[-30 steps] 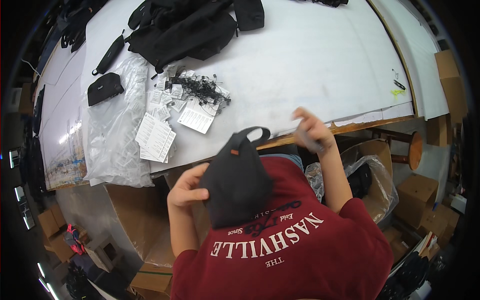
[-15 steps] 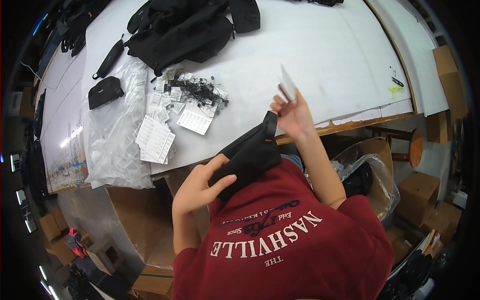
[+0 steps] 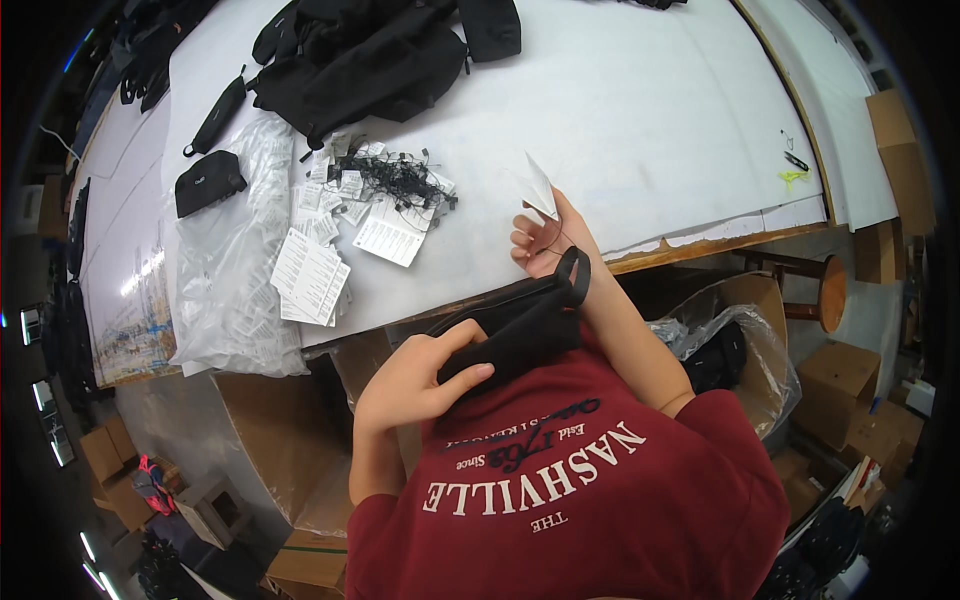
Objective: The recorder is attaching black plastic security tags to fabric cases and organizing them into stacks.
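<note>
Held against my body, the black zip pouch (image 3: 525, 335) has a fabric loop (image 3: 573, 278) standing up at its right end. My left hand (image 3: 412, 378) is closed around the pouch's left end, thumb on the near side. My right hand (image 3: 562, 232) pinches a white hang tag (image 3: 541, 190) just beyond the loop. A thin dark cord hangs from the tag down past my fingers towards the loop; whether it passes through cannot be made out.
Loose hang tags (image 3: 312, 277) and a tangle of black cords (image 3: 400, 182) lie on the white table (image 3: 620, 110). Left of them are a clear plastic bag (image 3: 235, 290) and a small black pouch (image 3: 210, 183). Behind is a heap of black pouches (image 3: 370, 75). A wooden stool (image 3: 832, 295) stands right.
My right hand has come slightly left and nearer with the tag, which has turned. The pouch has shifted slightly right and down with my left hand. Its loop now sits near my right wrist.
</note>
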The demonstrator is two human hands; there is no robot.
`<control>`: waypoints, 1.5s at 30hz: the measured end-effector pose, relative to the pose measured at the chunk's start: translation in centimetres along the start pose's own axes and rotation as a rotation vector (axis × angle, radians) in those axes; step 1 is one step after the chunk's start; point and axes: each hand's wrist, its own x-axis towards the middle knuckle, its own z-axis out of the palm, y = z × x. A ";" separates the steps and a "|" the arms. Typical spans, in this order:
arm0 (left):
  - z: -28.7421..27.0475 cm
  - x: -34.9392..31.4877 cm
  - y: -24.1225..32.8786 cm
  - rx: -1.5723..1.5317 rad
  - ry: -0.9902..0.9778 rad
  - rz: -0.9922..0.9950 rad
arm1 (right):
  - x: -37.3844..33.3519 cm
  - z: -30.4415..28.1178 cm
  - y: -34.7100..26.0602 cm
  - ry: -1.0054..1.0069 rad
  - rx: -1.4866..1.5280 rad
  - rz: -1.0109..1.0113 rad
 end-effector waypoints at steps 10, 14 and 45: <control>0.0 0.0 0.6 0.064 -0.008 -0.019 | -0.8 -0.7 -0.1 -0.105 -0.031 0.036; 0.1 0.1 0.5 0.077 -0.009 0.004 | -1.0 -0.3 0.0 -0.032 -0.076 0.013; -1.8 3.0 -2.3 0.493 0.098 0.078 | -5.0 1.7 -1.0 -0.485 -2.152 -0.442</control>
